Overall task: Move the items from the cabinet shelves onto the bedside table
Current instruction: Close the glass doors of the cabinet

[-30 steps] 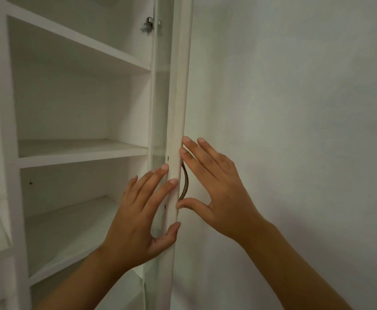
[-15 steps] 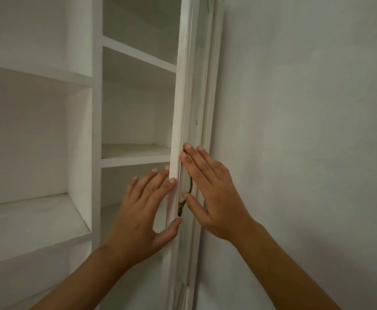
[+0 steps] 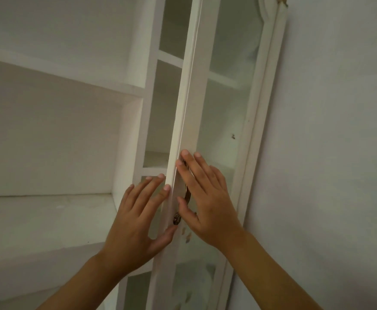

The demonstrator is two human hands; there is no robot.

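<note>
Head camera looks up along a white cabinet, and nearest to me are both forearms reaching in from the bottom edge. My left hand (image 3: 136, 222) lies flat against the inner side of the glass door (image 3: 227, 113), its fingers (image 3: 154, 193) straight and slightly spread, tips touching the door's leading edge, while the thumb hooks round the front of that edge lower down. My right hand (image 3: 207, 202) lies on the outer face of the same door, fingers straight and close together, pointing up along the frame, thumb angled toward the edge. It covers most of the dark metal handle (image 3: 182, 204); I see the handle's curved bar between thumb and forefinger and its lower mount just beside the left thumb. Neither hand is curled round anything, so the door stile sits between two flat palms.

Beyond the hands, the door stands partly open, seen nearly edge on, with a frosted pane in a white frame and its far side near the wall (image 3: 339, 153) on the right. Left of it a lower shelf (image 3: 44, 215) runs toward me, and an upper shelf (image 3: 60, 70) crosses above. Behind the door a narrower column of shelves rises. I see no items on any shelf surface that shows, and the bedside table is out of view.
</note>
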